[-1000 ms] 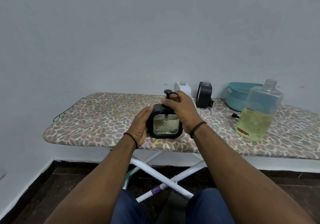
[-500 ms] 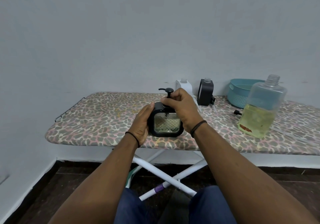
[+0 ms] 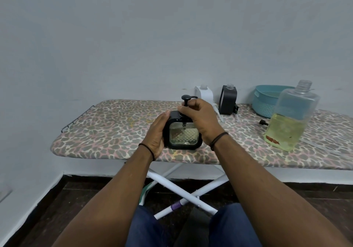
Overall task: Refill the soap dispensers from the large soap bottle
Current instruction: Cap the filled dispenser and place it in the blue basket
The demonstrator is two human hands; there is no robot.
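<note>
A black square soap dispenser (image 3: 183, 136) with a clear patterned window stands near the front edge of the ironing board (image 3: 114, 130). My left hand (image 3: 157, 134) grips its left side. My right hand (image 3: 200, 118) holds the collar of the black pump head (image 3: 186, 98) on top of it. The large clear soap bottle (image 3: 290, 118), uncapped and about half full of yellow liquid, stands at the right. At the back stand a white dispenser (image 3: 204, 93) and a second black dispenser (image 3: 228, 99), both without pumps.
A teal plastic basket (image 3: 265, 101) sits at the back right by the wall. A loose black pump (image 3: 263, 122) and clear tubes lie on the board near the big bottle. White crossed legs (image 3: 183, 191) and my knees are below the board.
The pump head has turned under my right hand, its spout swinging from left to right. The view has shifted slightly; the dispenser stays in the same spot.
</note>
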